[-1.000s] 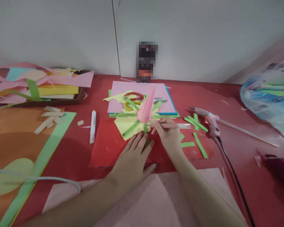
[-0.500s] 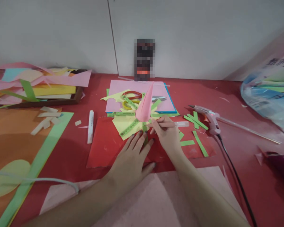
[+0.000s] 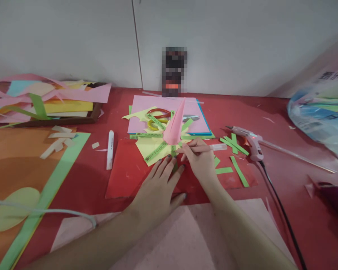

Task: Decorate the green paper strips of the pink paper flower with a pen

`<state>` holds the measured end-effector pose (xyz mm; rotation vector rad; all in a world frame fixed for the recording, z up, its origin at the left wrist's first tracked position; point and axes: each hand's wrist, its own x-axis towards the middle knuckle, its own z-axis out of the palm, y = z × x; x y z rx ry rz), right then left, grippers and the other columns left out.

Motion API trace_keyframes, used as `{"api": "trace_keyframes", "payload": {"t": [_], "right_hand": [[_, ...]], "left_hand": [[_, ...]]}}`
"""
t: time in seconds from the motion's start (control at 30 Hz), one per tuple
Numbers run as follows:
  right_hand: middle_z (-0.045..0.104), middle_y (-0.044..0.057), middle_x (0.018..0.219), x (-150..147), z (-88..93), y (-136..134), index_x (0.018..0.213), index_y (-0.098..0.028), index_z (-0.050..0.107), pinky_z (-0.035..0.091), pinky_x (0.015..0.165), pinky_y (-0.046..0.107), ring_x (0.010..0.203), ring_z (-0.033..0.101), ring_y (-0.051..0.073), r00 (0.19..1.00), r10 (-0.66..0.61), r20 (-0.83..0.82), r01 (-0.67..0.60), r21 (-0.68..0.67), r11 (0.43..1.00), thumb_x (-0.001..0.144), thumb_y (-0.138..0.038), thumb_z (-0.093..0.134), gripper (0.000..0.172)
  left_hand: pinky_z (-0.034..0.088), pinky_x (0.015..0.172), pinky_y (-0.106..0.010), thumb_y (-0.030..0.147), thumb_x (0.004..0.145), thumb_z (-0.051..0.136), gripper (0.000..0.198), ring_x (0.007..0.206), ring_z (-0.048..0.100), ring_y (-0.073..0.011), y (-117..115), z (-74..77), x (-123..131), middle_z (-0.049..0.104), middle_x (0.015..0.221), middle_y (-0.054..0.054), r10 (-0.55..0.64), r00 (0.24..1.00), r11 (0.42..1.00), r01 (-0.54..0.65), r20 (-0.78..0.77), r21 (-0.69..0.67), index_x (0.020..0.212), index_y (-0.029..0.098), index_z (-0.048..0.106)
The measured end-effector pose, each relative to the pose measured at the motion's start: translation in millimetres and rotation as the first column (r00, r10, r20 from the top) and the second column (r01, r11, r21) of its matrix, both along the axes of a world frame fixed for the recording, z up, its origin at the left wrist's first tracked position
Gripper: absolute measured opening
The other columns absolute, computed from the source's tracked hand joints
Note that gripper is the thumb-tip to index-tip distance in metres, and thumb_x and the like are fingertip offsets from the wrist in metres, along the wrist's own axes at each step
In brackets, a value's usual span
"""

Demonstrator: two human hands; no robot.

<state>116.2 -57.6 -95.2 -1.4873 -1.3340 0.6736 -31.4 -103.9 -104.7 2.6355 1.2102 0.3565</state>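
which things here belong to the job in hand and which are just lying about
Likely the job: right hand with pen, left hand, green strip at the pen's tip, yellow paper, pink cone, matching loose strips

Seemingly just lying about: glue gun, white marker, pale scraps, tray of coloured paper

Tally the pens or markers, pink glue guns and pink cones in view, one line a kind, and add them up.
Pens or markers: 2 (the pen in the right hand; the white marker)
Pink glue gun: 1
Pink cone: 1
Total: 4
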Motion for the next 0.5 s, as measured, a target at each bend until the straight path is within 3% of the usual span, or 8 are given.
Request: {"api": "trace_keyframes", "payload": {"t": [0.17,0.37,0.5], "right_hand": [[0.059,-0.004,0.049,-0.5,-2.1,0.7,0.062,-0.024,0.046,0.048,0.057,0.028,0.056,0.063,0.017,0.999,0.041,-0.024,-0.041,0.016,0.999,0.079,-0.032,0.055,0.021],[0.059,-0.004,0.048,0.2,-1.1,0.8,0.063,-0.023,0.047,0.047,0.058,0.029,0.050,0.060,0.016,0.996,0.002,-0.084,0.000,0.015,1.000,0.080,-0.032,0.056,0.021],[0.059,-0.004,0.049,0.3,0.0,1.2,0.064,-0.022,0.051,0.045,0.054,0.027,0.045,0.056,0.014,0.982,-0.017,-0.189,0.019,0.011,1.000,0.081,-0.034,0.054,0.021]], "left_hand": [[0.029,0.104,-0.048,0.042,0.084,0.047,0.056,0.132,0.025,-0.0302,0.3,0.3,0.6,0.034,0.140,-0.013,-0.002,1.000,1.000,0.002,-0.004,0.001,0.133,0.018,0.036],[0.031,0.103,-0.048,0.041,0.083,0.050,0.055,0.130,0.027,-0.0308,-0.6,-0.5,0.5,0.033,0.140,-0.015,-0.001,1.000,0.999,0.001,0.012,0.043,0.131,0.016,0.038],[0.041,0.094,-0.044,0.034,0.084,0.049,0.046,0.118,0.042,-0.0293,-2.7,6.4,0.8,0.043,0.129,-0.016,-0.006,0.994,0.994,-0.005,0.105,0.106,0.125,0.014,0.044]]}}
